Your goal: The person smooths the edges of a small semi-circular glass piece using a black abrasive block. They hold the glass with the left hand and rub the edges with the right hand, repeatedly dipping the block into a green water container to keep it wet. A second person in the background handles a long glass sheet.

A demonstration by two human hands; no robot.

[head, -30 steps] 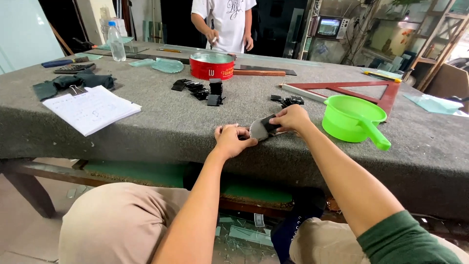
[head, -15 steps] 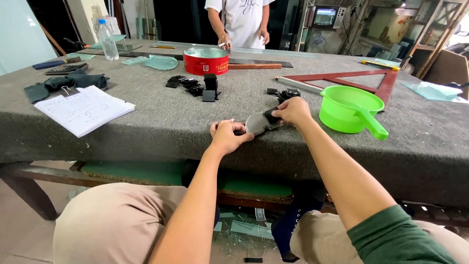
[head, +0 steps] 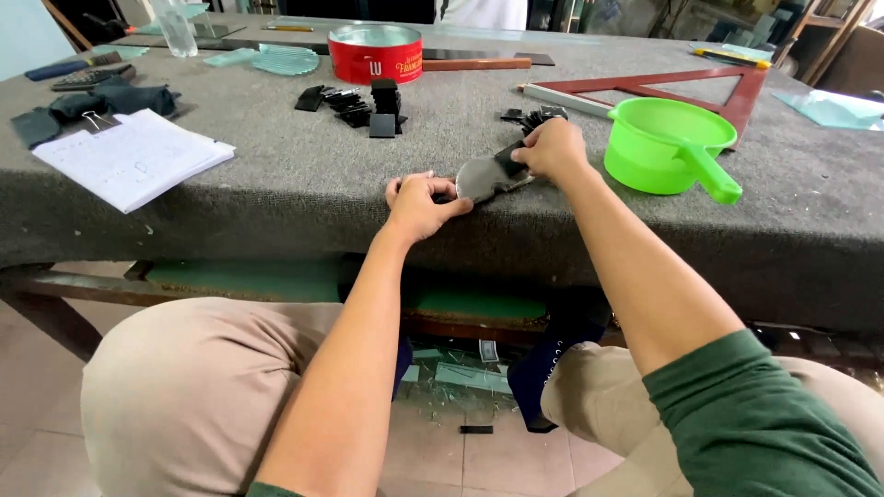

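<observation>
I sit at a grey felt-covered table (head: 276, 184). A small grey rounded piece of glass (head: 479, 177) lies near the table's front edge. My left hand (head: 419, 204) pinches its near left end with thumb and fingers. My right hand (head: 551, 149) presses a small black block (head: 509, 158) onto its far right end. Both forearms reach forward over my knees.
A green plastic scoop (head: 668, 147) stands right of my right hand. Small black blocks (head: 359, 101) are piled mid-table; a red round tin (head: 375, 52) and a red wooden triangle (head: 700, 87) lie behind. A clipped paper stack (head: 133, 158) lies left. Another person stands at the far side.
The view has tilted down and come closer to the table. My hands stay on the glass piece in nearly the same grip, the right hand still pressing the black block on it.
</observation>
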